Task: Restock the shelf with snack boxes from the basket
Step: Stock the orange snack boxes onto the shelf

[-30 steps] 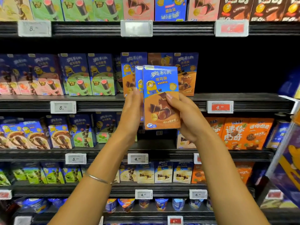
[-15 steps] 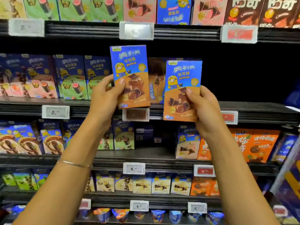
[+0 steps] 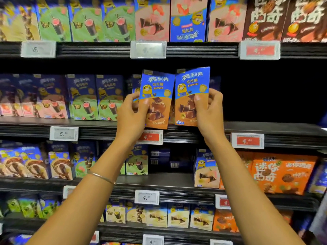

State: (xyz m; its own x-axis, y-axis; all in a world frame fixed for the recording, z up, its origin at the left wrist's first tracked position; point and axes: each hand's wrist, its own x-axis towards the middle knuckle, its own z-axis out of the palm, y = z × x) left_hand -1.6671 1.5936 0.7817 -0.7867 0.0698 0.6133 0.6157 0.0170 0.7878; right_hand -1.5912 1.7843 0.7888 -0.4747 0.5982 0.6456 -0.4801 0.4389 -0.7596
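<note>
Head: left hand (image 3: 131, 114) round left box (image 3: 156, 85), right hand (image 3: 210, 110) round right box (image 3: 192, 80), fingertips hidden.

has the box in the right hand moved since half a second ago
Yes. The right box, in the right hand, has shifted left toward the red 4.50 price tag, and now sits edge to edge with the left box.
</note>
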